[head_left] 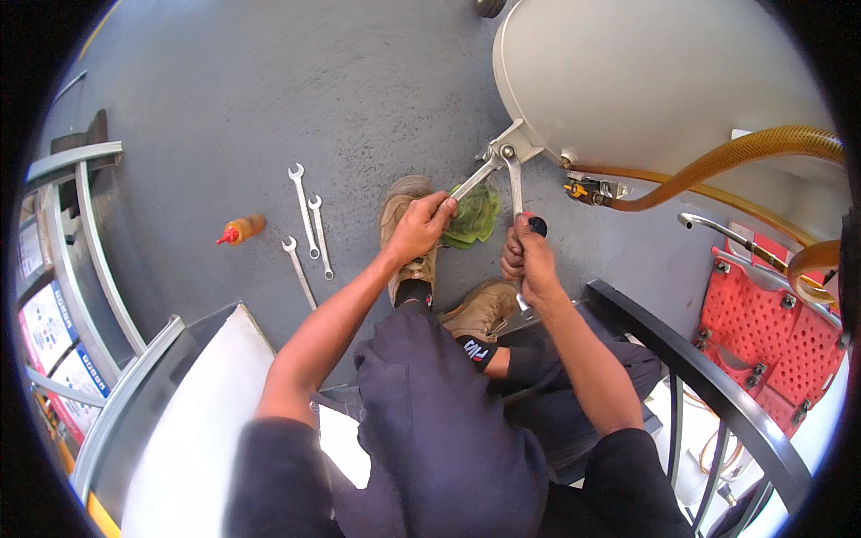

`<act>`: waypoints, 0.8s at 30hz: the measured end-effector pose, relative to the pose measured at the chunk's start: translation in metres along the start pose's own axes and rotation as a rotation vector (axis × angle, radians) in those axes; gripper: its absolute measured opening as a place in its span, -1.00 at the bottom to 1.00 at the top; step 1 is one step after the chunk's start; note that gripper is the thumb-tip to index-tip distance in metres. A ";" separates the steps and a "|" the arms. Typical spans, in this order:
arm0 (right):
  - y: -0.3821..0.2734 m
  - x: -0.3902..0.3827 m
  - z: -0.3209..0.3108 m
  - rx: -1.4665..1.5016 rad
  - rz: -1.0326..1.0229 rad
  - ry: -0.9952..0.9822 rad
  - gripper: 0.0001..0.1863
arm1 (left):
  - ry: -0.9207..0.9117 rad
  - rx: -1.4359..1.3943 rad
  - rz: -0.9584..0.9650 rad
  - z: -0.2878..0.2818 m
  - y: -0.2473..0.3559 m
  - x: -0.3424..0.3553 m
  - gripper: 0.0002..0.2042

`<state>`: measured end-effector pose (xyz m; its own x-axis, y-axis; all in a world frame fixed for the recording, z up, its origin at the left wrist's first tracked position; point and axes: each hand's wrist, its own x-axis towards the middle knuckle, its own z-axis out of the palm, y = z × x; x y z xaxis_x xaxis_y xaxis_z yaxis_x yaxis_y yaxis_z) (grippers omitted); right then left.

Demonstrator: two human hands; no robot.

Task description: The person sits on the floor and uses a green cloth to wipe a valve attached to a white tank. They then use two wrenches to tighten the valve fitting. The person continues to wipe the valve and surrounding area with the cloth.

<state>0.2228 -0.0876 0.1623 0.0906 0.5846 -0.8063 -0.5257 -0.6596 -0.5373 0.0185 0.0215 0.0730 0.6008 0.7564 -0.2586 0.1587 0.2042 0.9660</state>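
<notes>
My left hand (pixel 420 229) is closed on the handle of a wrench (pixel 473 181), which runs up to the bracket (pixel 525 142) on a large pale grey tank (pixel 664 81). My right hand (pixel 529 258) grips a second wrench (pixel 514 182); its far end sits at the bolt (pixel 508 151) on that bracket, and its near end shows below my fist. Something round and black (pixel 538 225) is at my right thumb; I cannot tell what it is. Under the left wrench, a crumpled green cloth (pixel 475 218) lies on the floor beside my shoe.
Three combination wrenches (pixel 303 211) and an amber bottle (pixel 242 229) with a red cap lie on the grey floor at left. Amber hoses (pixel 735 166) and a yellow-handled valve (pixel 585 192) are at right, with a red perforated plastic panel (pixel 767 336). A black metal rail (pixel 708 381) curves beside my right leg.
</notes>
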 end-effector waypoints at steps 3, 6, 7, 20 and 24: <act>0.010 0.002 0.018 0.068 -0.032 0.010 -0.37 | 0.002 -0.055 -0.014 0.001 -0.002 -0.001 -0.65; 0.005 0.001 0.011 0.085 0.011 -0.086 -0.38 | -0.044 -0.075 -0.045 -0.003 -0.004 0.001 -0.65; 0.003 0.000 0.006 0.095 0.032 -0.133 -0.39 | -0.066 -0.096 -0.055 -0.001 -0.004 0.002 -0.65; 0.033 -0.023 -0.034 0.021 0.162 -0.367 -0.25 | -0.397 -0.572 -0.518 0.003 0.024 0.006 -0.56; 0.033 -0.018 -0.032 0.021 0.183 -0.326 -0.25 | -0.390 -0.571 -0.657 0.001 0.018 0.009 -0.52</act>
<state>0.2314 -0.1350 0.1515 -0.2787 0.5799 -0.7655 -0.5255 -0.7593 -0.3839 0.0275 0.0319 0.0879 0.7628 0.1432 -0.6306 0.2127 0.8654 0.4537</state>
